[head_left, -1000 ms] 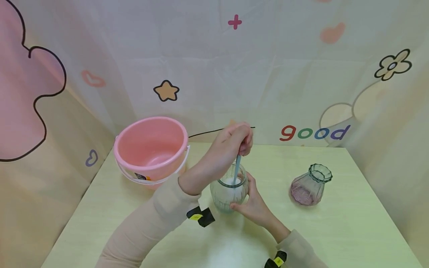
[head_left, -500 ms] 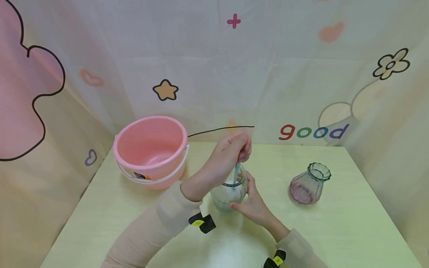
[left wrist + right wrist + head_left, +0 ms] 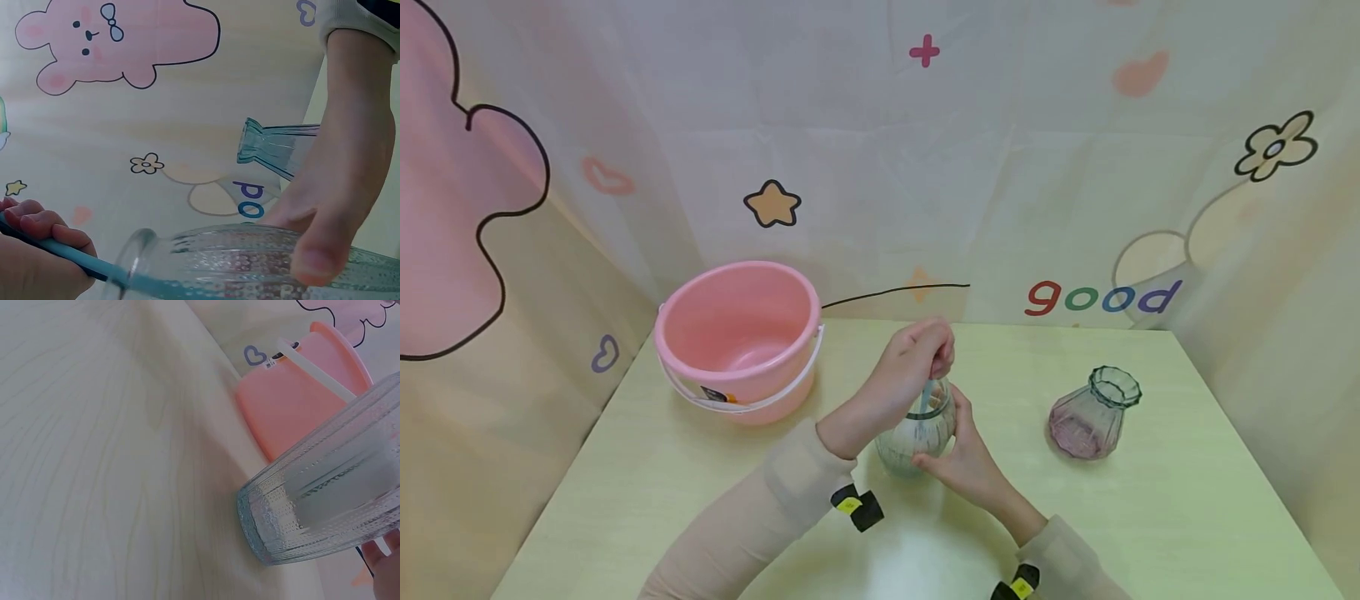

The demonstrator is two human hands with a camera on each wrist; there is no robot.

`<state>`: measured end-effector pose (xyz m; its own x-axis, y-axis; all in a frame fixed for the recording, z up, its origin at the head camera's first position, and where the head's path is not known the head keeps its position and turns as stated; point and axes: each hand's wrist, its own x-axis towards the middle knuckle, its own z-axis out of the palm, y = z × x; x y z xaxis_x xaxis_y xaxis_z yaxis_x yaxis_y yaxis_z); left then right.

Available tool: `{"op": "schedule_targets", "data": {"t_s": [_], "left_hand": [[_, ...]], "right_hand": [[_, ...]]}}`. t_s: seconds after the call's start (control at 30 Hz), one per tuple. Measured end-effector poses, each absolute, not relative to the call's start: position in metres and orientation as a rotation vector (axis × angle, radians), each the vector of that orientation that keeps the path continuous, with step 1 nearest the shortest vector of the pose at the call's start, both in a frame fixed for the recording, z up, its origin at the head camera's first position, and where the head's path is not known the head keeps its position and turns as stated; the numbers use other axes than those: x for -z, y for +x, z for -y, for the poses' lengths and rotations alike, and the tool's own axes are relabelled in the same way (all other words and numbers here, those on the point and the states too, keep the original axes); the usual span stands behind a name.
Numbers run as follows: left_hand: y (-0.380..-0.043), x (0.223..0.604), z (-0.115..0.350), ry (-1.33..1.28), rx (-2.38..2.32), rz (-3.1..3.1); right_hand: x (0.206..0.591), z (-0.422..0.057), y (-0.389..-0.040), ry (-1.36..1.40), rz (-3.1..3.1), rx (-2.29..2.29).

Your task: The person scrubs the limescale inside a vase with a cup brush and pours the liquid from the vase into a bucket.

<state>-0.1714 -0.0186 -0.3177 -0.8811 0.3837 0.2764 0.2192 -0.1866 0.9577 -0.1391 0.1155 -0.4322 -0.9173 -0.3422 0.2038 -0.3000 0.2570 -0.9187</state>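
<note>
- The left hand [image 3: 917,352] is closed in a tight curl around a slim, smooth blue handle [image 3: 72,255], with the fingers folded over it.
- The handle slants down through the mouth of a glass jar [image 3: 897,452], its lower part showing through the wall.
- The jar is at the middle of the table [image 3: 1150,517], to the right of the bucket: clear, faintly green glass, round-bellied, with a thick rolled rim. Lengthwise ribs and fine beaded dimples roughen its surface. Whether its base bears on the wood I cannot tell.
- Inside sits a whitish mass [image 3: 350,481], its outline blurred by the textured glass.
- The right hand [image 3: 964,454] holds the jar's belly in a wide, rounded grip, thumb pressed on the near side and fingers around the far side, some hidden.
- A small vase [image 3: 1085,427] stands apart to the right: faceted glass, purple below and green above, with a pinched neck and scalloped lip.
- The bucket [image 3: 737,308] is smooth, glossy pink plastic, round and wide-mouthed, with a thin white bail handle [image 3: 808,363] hanging in front.
- The tabletop is pale, with fine wavy wood grain; a softly creased printed cloth [image 3: 850,108] hangs behind.
</note>
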Motion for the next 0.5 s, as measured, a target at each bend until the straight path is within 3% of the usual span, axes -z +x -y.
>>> {"op": "schedule_targets", "data": {"t_s": [0.5], "left_hand": [[-0.181,0.340,0.015,0.699,-2.115,-1.949]], "right_hand": [[0.428,-0.113,-0.134,-0.583,-2.541,1.711]]}}
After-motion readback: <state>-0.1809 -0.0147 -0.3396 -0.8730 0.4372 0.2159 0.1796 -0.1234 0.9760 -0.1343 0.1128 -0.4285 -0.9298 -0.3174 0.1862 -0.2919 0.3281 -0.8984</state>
